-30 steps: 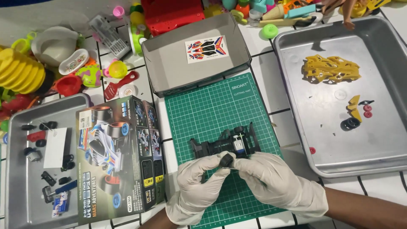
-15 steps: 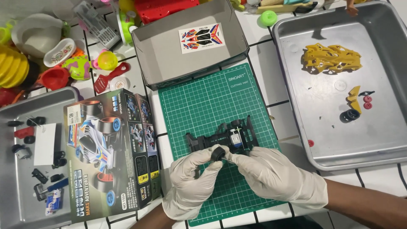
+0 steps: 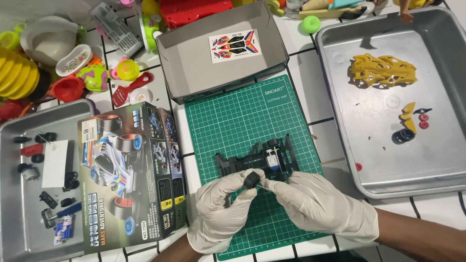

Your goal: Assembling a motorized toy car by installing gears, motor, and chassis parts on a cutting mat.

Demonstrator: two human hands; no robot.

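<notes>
A small black wheel (image 3: 251,180) is pinched between the gloved left hand (image 3: 221,208) and right hand (image 3: 318,206), at the black chassis (image 3: 259,162) on the green mat's (image 3: 228,116) near edge, kept steady for fitting.

A flat rectangular model-car box (image 3: 130,174) lies on the surface at near left, just beside the green cutting mat (image 3: 252,121); its lid is dark, picturing a white and blue racer with orange wheels; a small white label sits at its far-left corner; farther off, an open grey carton tray (image 3: 194,73) holds a white decal sheet (image 3: 235,45) printed red, blue and black.
</notes>
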